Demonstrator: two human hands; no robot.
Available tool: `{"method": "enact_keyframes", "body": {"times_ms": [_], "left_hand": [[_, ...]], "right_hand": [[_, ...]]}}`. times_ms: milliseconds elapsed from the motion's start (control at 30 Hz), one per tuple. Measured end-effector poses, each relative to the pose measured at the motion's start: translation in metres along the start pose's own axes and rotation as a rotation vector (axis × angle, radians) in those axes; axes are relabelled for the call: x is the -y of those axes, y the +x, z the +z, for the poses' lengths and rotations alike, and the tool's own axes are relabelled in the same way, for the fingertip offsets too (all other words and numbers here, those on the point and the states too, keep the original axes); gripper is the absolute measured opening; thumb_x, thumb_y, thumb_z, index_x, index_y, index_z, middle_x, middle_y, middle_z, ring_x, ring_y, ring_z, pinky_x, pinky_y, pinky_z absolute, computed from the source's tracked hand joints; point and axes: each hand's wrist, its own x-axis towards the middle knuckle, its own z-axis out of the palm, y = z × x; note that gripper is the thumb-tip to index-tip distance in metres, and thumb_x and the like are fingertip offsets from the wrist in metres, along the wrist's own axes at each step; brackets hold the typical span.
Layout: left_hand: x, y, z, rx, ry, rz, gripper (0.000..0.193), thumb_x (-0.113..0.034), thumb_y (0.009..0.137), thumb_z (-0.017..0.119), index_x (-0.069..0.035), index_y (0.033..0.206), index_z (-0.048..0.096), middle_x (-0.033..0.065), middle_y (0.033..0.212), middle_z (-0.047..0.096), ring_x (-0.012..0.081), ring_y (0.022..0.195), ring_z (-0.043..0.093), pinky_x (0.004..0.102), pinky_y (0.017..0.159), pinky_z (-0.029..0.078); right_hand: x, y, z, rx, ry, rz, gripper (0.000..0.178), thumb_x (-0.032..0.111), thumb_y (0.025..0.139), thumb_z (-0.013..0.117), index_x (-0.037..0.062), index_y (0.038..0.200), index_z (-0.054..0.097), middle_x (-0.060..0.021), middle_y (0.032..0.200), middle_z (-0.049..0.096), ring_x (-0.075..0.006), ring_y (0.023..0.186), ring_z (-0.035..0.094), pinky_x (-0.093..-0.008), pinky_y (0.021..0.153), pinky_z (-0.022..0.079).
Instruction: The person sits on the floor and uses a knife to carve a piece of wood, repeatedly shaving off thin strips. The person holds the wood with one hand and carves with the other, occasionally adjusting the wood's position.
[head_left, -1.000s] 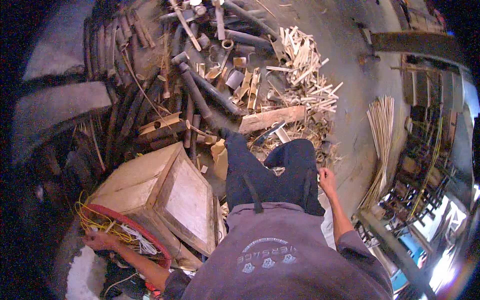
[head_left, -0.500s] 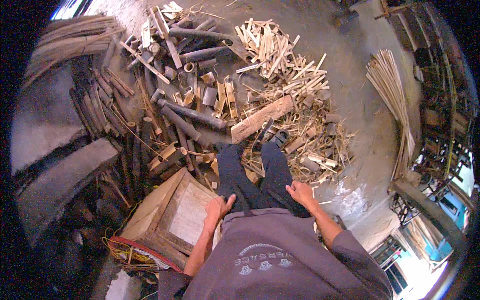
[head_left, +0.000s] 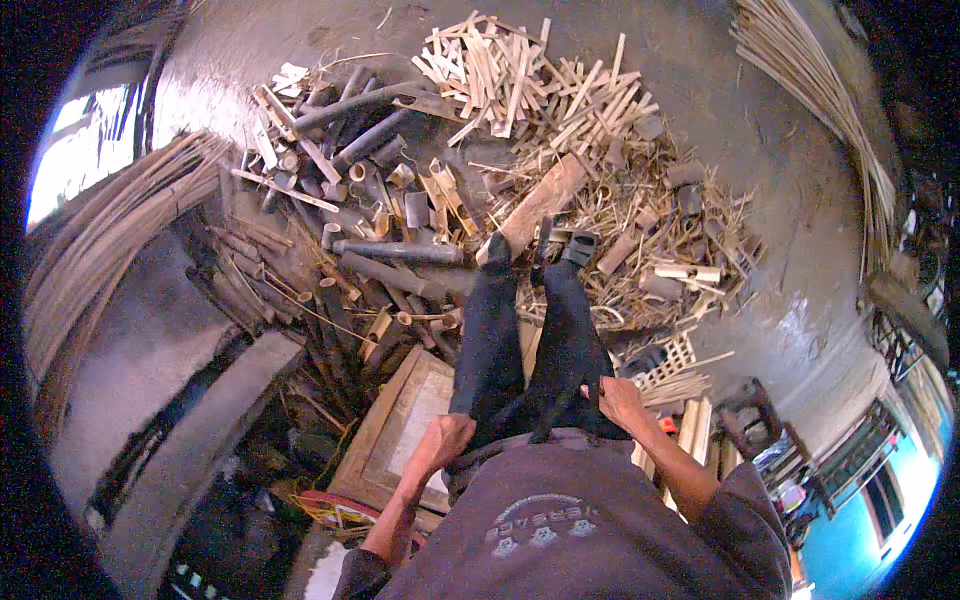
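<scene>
A grey concrete floor [head_left: 690,75] spread across the frame, curved by the wide lens and strewn with cut wood. Pale split sticks [head_left: 500,75] were heaped at upper centre, with dark bamboo tubes [head_left: 400,252] to their left and a rough plank [head_left: 545,205] slanting below them. A bright opening [head_left: 85,145] lit the upper left; beneath it curved a bundle of long, thin strips [head_left: 110,250], and a second bundle [head_left: 815,85] ran down the upper right. A blue wall [head_left: 835,545] showed at lower right.

At the centre of the frame were the dark trousers [head_left: 490,340] worn by the person, plain, near black and creased, below a grey-brown shirt [head_left: 540,480]. Their long axis ran up the frame: the waist lay low, the two legs pointed toward the top, drawing slightly closer near the feet.

The hands were well apart, one at each side of the trousers. The left hand [head_left: 448,440] was loosely curled; the right hand [head_left: 622,402] had bent fingers against the cloth. Whether either gripped it could not be told.
</scene>
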Motion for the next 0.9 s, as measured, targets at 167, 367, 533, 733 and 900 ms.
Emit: {"method": "enact_keyframes", "body": {"times_ms": [167,367,533,733,900], "left_hand": [[0.016,0.029,-0.013,0.475,0.162,0.256,0.018,-0.016,0.086,0.054,0.001,0.084,0.062,0.0211,0.083,0.063,0.0394,0.084,0.062,0.0456,0.071,0.048],[0.067,0.002,-0.041,0.765,0.202,0.223,0.022,-0.021,0.087,0.053,-0.002,0.086,0.063,0.0175,0.085,0.064,0.0349,0.088,0.063,0.0460,0.075,0.048],[0.031,0.125,-0.071,1.066,0.192,0.086,0.023,-0.024,0.088,0.053,-0.005,0.093,0.065,0.0147,0.088,0.066,0.0319,0.087,0.064,0.0417,0.077,0.050],[0.058,0.409,-0.095,-0.270,0.489,0.210,0.015,-0.009,0.090,0.048,-0.001,0.079,0.053,0.0089,0.063,0.053,0.0138,0.059,0.050,0.0327,0.056,0.042],[0.034,0.614,-0.044,-0.197,0.568,0.554,0.019,-0.019,0.095,0.049,-0.002,0.089,0.053,0.0145,0.071,0.053,0.0206,0.061,0.051,0.0341,0.060,0.044]], "right_hand": [[0.012,-0.047,0.008,-0.011,0.513,-0.025,0.019,0.017,0.086,0.050,0.0014,0.075,0.051,-0.0203,0.069,0.053,-0.0364,0.069,0.056,-0.0434,0.061,0.042],[0.052,-0.117,0.026,0.355,0.811,0.073,0.032,0.028,0.095,0.045,0.0035,0.099,0.064,-0.0218,0.088,0.064,-0.0300,0.084,0.064,-0.0391,0.074,0.047],[0.021,-0.087,0.084,0.660,0.755,0.114,0.027,0.025,0.084,0.054,0.0043,0.098,0.064,-0.0146,0.079,0.065,-0.0248,0.079,0.063,-0.0381,0.070,0.048],[-0.070,0.195,0.105,0.162,0.660,0.024,0.020,0.023,0.085,0.054,0.0034,0.081,0.057,-0.0166,0.073,0.061,-0.0307,0.066,0.060,-0.0410,0.061,0.048],[-0.134,0.435,0.195,-0.296,0.541,0.293,0.023,0.027,0.085,0.061,0.0047,0.087,0.053,-0.0188,0.081,0.061,-0.0394,0.078,0.060,-0.0477,0.065,0.046]]}}
